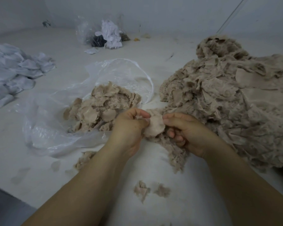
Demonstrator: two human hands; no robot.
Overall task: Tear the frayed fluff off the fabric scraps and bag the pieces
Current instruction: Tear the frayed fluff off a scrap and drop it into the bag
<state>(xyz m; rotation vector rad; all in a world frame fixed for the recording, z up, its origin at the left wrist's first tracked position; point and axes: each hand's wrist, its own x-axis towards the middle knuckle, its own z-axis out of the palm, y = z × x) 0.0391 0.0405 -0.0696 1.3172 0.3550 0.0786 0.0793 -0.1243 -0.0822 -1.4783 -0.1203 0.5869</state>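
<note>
Big scrap pile [235,101] sitting on the table [153,51], right side. Open bag [59,128] lying left of centre, a smaller heap of pieces [101,108] resting on it at its mouth. Both hands meeting between bag and big pile: left hand [131,128] and right hand [186,132] pinching one scrap [154,124] between them. Fluff [176,152] trailing under the right hand. Loose bits [142,190] lying near the front edge, between the forearms. Another heap [15,72] sitting far left. Second bag [104,33] standing at the back, against the wall.
</note>
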